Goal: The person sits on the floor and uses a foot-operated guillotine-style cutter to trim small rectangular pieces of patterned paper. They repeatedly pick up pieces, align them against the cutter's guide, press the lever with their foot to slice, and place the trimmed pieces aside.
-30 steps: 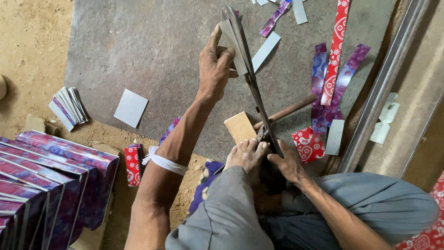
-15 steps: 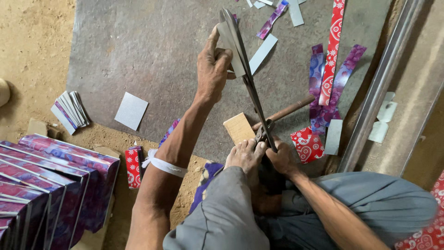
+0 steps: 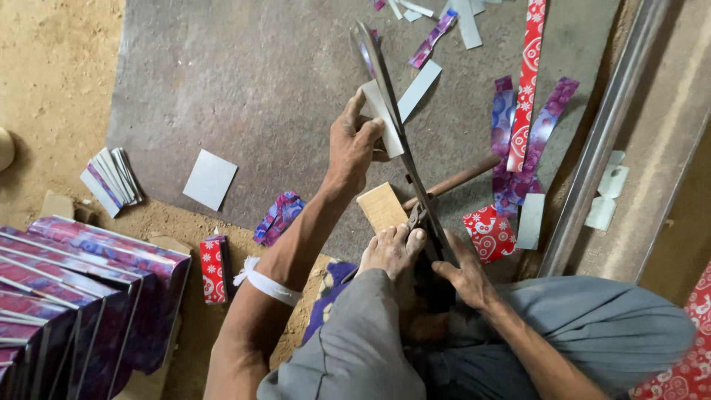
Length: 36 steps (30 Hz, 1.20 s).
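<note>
Left hand (image 3: 354, 144) pinches a grey strip (image 3: 384, 118) at the shears (image 3: 400, 148), 12 o'clock; the strip sits deeper between the blades than before. Right hand (image 3: 465, 274) grips the handle, 5 o'clock.

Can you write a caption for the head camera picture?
Left hand feeds a grey strip into big shears.

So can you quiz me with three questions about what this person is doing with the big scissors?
1. True or false: the left hand holds a grey piece against the shears.
2. What presses down near the shears' pivot: A) a foot, B) a brick, C) a book?
3. The right hand grips the shears' ____ end.

Key: 1 true; 2 A; 3 handle.
</note>
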### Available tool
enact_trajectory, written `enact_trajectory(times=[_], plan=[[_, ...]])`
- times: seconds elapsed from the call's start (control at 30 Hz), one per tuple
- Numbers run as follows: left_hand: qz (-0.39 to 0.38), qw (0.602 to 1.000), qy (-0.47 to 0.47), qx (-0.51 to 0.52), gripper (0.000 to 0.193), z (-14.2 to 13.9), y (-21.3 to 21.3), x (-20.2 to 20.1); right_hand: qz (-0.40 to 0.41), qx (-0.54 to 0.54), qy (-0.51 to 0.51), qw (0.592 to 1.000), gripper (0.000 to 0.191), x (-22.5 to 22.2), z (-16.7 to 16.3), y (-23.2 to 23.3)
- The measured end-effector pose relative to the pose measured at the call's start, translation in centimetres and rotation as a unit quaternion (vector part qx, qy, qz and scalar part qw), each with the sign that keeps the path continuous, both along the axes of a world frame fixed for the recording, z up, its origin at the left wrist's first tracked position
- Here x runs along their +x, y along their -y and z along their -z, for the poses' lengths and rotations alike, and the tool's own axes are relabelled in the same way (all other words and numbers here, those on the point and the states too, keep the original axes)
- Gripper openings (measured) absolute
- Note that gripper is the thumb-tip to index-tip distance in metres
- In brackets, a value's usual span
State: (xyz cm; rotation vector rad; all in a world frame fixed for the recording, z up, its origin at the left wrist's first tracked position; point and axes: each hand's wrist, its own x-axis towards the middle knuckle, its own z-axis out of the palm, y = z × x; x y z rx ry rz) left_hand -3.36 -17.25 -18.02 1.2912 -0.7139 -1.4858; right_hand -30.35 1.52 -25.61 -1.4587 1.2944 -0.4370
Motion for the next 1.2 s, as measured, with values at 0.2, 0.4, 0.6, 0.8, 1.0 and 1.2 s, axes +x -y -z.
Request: enact_trajectory(times=[0.2, 0.4, 0.6, 0.8, 1.0, 1.2], plan=[[0.012, 1.000, 0.009, -0.025, 0.072, 0.1, -0.1, 0.2, -0.001, 0.017, 0.009, 1.000, 0.064, 0.1, 0.8, -0.5], [0.018, 0.999, 0.018, -0.026, 0.070, -1.0, -0.1, 0.3, 0.014, 0.052, -0.159, 0.986, 0.047, 0.5, 1.2, -0.1], [0.063, 0.998, -0.019, -0.003, 0.063, -2.9, -1.5, 2.1, -0.011, 0.052, -0.211, 0.976, 0.043, 0.5, -0.3, 1.7], [-0.019, 0.990, 0.085, 0.107, 0.047, 0.5, -8.8, 9.4, 0.023, 0.005, -0.101, 0.995, 0.047, -0.7, -2.5, 6.7], [-0.067, 0.953, 0.269, 0.125, 0.038, 5.5, -16.9, 13.4, -0.062, -0.354, -0.198, 0.912, 0.043, -0.3, -2.6, 15.5], [0.028, 0.763, 0.646, 0.002, 0.026, 6.7, -19.5, 14.1, -0.229, -0.476, -0.299, 0.795, 0.049, 2.7, -1.0, 25.3]])
